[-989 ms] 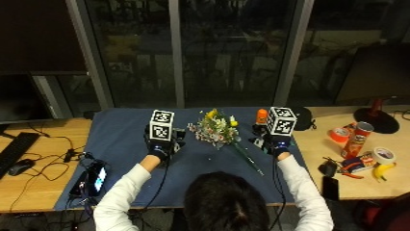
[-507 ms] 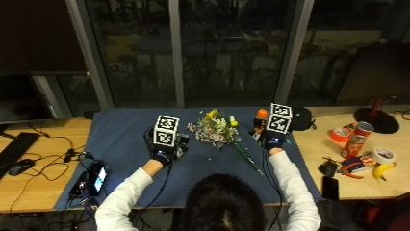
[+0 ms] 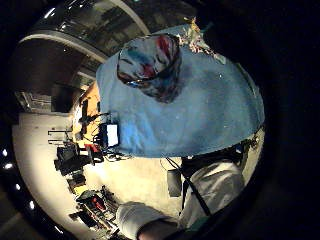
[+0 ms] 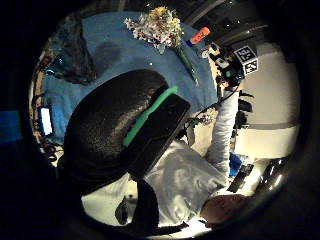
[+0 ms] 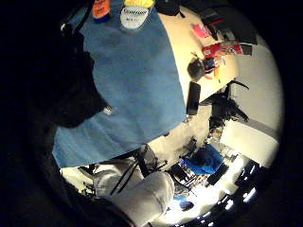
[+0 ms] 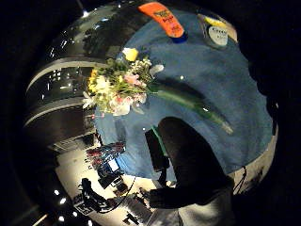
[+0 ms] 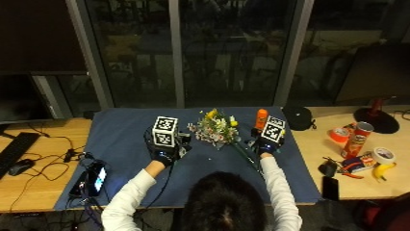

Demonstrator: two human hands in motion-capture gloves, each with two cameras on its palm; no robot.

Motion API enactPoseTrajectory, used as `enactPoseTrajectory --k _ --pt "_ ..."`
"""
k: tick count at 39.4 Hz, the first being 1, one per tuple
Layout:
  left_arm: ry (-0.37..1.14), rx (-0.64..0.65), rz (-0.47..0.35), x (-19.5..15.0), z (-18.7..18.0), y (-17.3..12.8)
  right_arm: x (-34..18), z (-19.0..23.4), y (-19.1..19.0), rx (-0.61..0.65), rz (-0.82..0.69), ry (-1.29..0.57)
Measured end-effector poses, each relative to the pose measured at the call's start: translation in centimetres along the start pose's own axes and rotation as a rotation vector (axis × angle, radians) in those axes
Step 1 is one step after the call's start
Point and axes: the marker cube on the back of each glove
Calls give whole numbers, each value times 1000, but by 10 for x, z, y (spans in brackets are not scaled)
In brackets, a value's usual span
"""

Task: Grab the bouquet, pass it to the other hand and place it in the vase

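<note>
Your right hand (image 7: pixel 267 146) is drawing in from where it was a second ago, toward the centre of the frame. It is now sitting low over the blue cloth (image 7: pixel 121 130), just beside the bouquet (image 7: pixel 214 129). Its fingers are hanging relaxed and gripping nothing: in the right thumb side palm view the stems (image 6: pixel 188 101) are lying free on the cloth, near the thumb but apart from it. Your left hand (image 7: pixel 161 155) is edging inward too, left of centre, its fingers likewise slack and holding nothing.

So the pick-up is only being approached. The bouquet is still lying flat at the middle of the frame, blooms toward the window and stems trailing toward your right hand. I judge the grasp, the handover and the placing are all still ahead.

The vase (image 3: pixel 150 65) is standing on the cloth close under your left palm, so the left hand is looking well placed to receive.

An orange bottle (image 7: pixel 261 118) is lying just beyond your right hand, near the stems, and you are risking a knock as you lift. A dark pouch (image 7: pixel 298 117) sits further right, and a phone (image 7: pixel 97 176) is lying at the cloth's lower left edge, well apart.
</note>
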Motion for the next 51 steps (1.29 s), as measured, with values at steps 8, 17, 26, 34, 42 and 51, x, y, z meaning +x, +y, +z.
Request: enactPoseTrajectory --k 8,17,26,34,42,51 --pt "1 -28 5 1 9 -1 -3 49 -7 29 -44 -5" --pt "-7 -35 -7 -4 12 -1 0 92 -22 6 29 31" --pt "-3 -61 -9 -3 20 -5 -5 104 -20 50 48 192" --pt "14 -83 0 -1 25 -2 -17 116 -25 84 -36 -23" --pt "62 -127 12 1 43 -6 -22 95 -28 315 -77 -101" --pt "161 -143 29 5 49 -16 -54 51 -12 502 -226 -424"
